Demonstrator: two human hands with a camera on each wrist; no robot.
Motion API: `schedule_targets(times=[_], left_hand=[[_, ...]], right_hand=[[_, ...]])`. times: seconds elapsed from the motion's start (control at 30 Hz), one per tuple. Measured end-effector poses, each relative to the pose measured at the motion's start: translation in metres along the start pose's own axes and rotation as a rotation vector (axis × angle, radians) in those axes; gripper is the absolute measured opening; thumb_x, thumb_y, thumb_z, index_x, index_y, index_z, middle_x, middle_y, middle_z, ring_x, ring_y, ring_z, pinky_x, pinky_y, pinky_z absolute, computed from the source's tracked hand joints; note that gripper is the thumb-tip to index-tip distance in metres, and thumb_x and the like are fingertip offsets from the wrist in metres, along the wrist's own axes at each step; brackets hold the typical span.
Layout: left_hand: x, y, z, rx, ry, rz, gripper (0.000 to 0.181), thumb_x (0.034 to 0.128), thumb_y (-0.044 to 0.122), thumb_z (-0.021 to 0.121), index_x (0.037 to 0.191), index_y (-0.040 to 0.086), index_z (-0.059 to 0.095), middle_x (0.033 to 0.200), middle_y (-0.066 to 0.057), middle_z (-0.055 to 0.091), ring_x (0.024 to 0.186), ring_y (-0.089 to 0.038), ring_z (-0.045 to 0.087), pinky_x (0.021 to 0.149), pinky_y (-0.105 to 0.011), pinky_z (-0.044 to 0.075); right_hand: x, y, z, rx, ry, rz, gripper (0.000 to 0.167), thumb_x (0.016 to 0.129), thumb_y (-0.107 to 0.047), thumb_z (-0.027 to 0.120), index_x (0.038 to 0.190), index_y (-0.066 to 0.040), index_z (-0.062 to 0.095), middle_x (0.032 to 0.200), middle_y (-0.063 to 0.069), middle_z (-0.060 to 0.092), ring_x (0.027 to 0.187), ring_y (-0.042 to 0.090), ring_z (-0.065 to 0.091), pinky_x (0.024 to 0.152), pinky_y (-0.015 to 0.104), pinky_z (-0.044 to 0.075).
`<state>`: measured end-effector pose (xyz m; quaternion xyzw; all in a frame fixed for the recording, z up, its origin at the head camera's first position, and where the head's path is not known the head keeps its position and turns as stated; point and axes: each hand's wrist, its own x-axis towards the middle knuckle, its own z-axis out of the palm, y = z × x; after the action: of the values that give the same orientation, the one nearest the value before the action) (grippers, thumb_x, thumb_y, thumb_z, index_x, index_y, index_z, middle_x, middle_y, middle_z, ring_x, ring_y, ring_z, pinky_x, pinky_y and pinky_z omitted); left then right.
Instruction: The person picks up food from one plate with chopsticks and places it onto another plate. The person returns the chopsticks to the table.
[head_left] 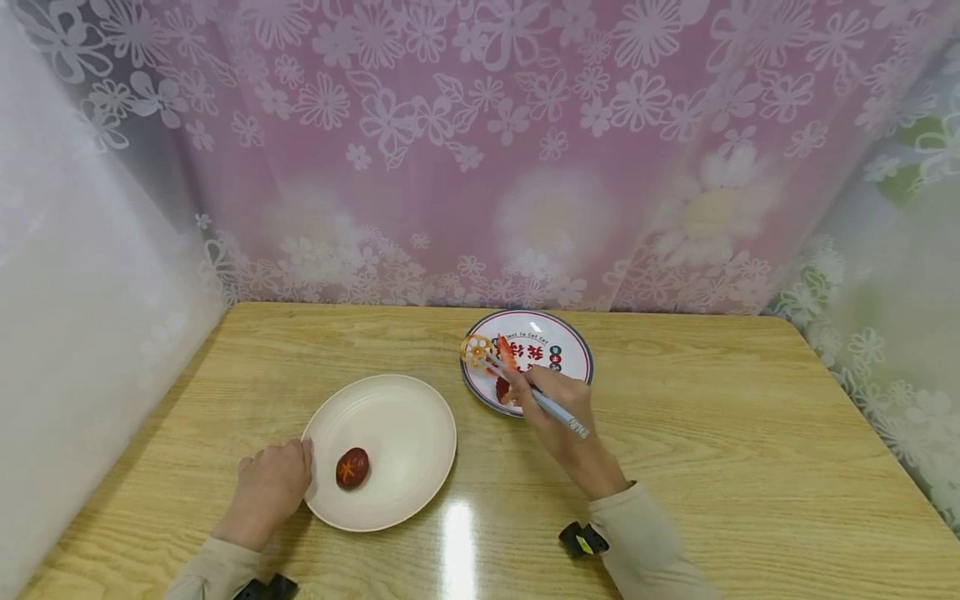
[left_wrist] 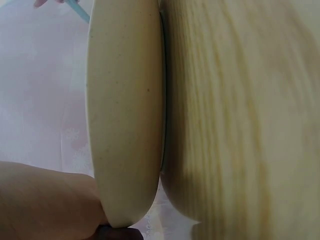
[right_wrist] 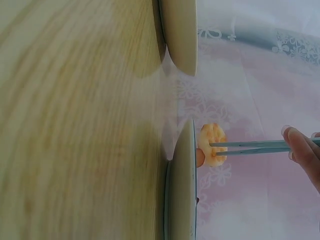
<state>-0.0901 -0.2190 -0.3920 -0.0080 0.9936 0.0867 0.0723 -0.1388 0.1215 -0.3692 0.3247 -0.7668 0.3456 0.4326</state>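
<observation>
My right hand [head_left: 558, 412] holds light blue chopsticks [head_left: 551, 406] above the patterned plate [head_left: 573, 354]. Their tips are at an orange-edged lotus root slice [head_left: 477, 351], which stands tilted at the plate's left side; in the right wrist view the slice [right_wrist: 213, 145] has both tips against it. An orange-red shrimp-like piece [head_left: 506, 352] and a dark red-brown piece [head_left: 502, 389] lie beside it, partly hidden by the hand. My left hand [head_left: 273, 483] grips the left rim of a cream plate [head_left: 405, 450]. On that plate sits a brown shiitake mushroom [head_left: 352, 468] with a star-shaped cut.
Both plates stand on a wood-grain table [head_left: 720, 442], the patterned one farther back and to the right. A pink floral curtain [head_left: 480, 150] hangs behind the table's back edge, with pale curtains [head_left: 90, 250] at the sides.
</observation>
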Motion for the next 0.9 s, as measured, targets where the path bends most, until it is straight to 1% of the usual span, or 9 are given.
schedule_targets(times=[0.07, 0.2, 0.4, 0.57, 0.7, 0.77, 0.9], left_hand=[[-0.001, 0.0, 0.0, -0.003, -0.001, -0.001, 0.036, 0.1028, 0.014, 0.035, 0.085, -0.008, 0.058, 0.081, -0.027, 0.062, 0.081, -0.046, 0.062, 0.07, -0.056, 0.043], [-0.002, 0.0, 0.0, -0.005, 0.003, 0.004, 0.036, 0.1024, 0.013, 0.036, 0.083, -0.007, 0.058, 0.079, -0.027, 0.062, 0.08, -0.045, 0.062, 0.07, -0.056, 0.043], [-0.002, 0.0, 0.0, -0.007, -0.002, 0.002, 0.036, 0.1026, 0.013, 0.035, 0.085, -0.008, 0.058, 0.081, -0.028, 0.062, 0.081, -0.047, 0.062, 0.071, -0.057, 0.042], [-0.002, 0.0, 0.0, -0.007, -0.016, -0.007, 0.036, 0.1028, 0.014, 0.034, 0.087, -0.009, 0.058, 0.083, -0.029, 0.062, 0.083, -0.048, 0.061, 0.072, -0.057, 0.042], [-0.001, 0.0, 0.0, -0.006, -0.025, -0.017, 0.037, 0.1029, 0.014, 0.034, 0.089, -0.009, 0.059, 0.086, -0.029, 0.062, 0.086, -0.049, 0.061, 0.073, -0.058, 0.042], [-0.001, 0.0, 0.0, -0.006, -0.018, -0.016, 0.037, 0.1029, 0.014, 0.034, 0.088, -0.009, 0.059, 0.084, -0.029, 0.062, 0.084, -0.049, 0.061, 0.072, -0.057, 0.042], [0.0, 0.0, 0.001, -0.006, 0.002, -0.008, 0.037, 0.103, 0.014, 0.034, 0.085, -0.008, 0.058, 0.081, -0.028, 0.062, 0.081, -0.048, 0.061, 0.07, -0.056, 0.043]], right_hand=[[0.0, -0.002, 0.001, -0.009, -0.008, -0.007, 0.043, 0.101, -0.028, 0.053, 0.065, -0.006, 0.061, 0.058, 0.0, 0.063, 0.044, 0.005, 0.05, 0.04, 0.015, 0.03], [0.002, -0.006, 0.001, -0.028, -0.015, -0.013, 0.042, 0.101, -0.029, 0.052, 0.067, -0.006, 0.062, 0.059, -0.001, 0.064, 0.044, 0.005, 0.05, 0.04, 0.016, 0.031], [0.002, -0.011, 0.002, -0.018, -0.008, -0.029, 0.04, 0.101, -0.029, 0.053, 0.069, -0.007, 0.064, 0.06, -0.003, 0.063, 0.046, 0.005, 0.053, 0.043, 0.016, 0.038], [0.002, -0.015, 0.004, -0.013, 0.009, -0.043, 0.041, 0.101, -0.031, 0.051, 0.067, -0.01, 0.062, 0.056, -0.005, 0.058, 0.044, 0.005, 0.048, 0.042, 0.017, 0.037], [0.003, -0.018, 0.005, -0.019, 0.015, -0.056, 0.041, 0.102, -0.031, 0.05, 0.068, -0.011, 0.061, 0.056, -0.006, 0.058, 0.045, 0.005, 0.05, 0.042, 0.019, 0.038], [0.004, -0.019, 0.005, -0.024, 0.012, -0.059, 0.041, 0.102, -0.032, 0.05, 0.069, -0.011, 0.062, 0.057, -0.006, 0.059, 0.046, 0.005, 0.052, 0.043, 0.019, 0.04], [0.004, -0.022, 0.006, 0.003, 0.004, -0.07, 0.04, 0.102, -0.032, 0.05, 0.07, -0.01, 0.062, 0.06, -0.005, 0.061, 0.048, 0.006, 0.055, 0.044, 0.019, 0.041]])
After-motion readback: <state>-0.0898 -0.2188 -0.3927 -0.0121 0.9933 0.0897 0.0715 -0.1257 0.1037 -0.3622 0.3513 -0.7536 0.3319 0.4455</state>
